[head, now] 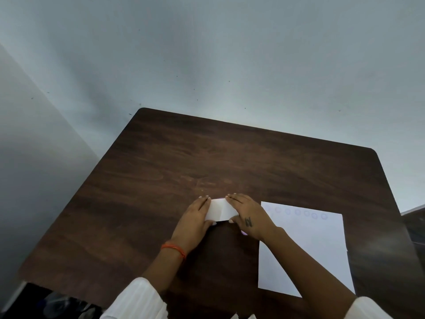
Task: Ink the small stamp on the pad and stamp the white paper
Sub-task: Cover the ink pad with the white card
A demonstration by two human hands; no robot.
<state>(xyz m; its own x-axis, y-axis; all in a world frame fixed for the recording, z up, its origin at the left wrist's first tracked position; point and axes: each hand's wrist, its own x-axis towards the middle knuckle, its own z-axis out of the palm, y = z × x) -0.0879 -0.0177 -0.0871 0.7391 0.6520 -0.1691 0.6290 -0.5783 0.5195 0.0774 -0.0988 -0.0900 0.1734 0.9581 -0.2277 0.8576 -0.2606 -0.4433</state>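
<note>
A small white flat case (pixel 219 209) with a line down its middle lies on the dark wooden table (pixel 207 157). My left hand (pixel 197 217) grips its left end and my right hand (pixel 248 217) grips its right end, fingers laid flat on top and thumbs at the near edge. To the right lies the white paper (pixel 317 249), carrying a row of faint round stamp marks (pixel 297 212) along its far edge. My right forearm crosses the paper's near left corner. No stamp or ink surface is in sight.
The table's far edge meets a pale wall (pixel 207 65). Its left edge drops off to the floor at the lower left. A dark object (pixel 414 222) sits just beyond the table's right edge.
</note>
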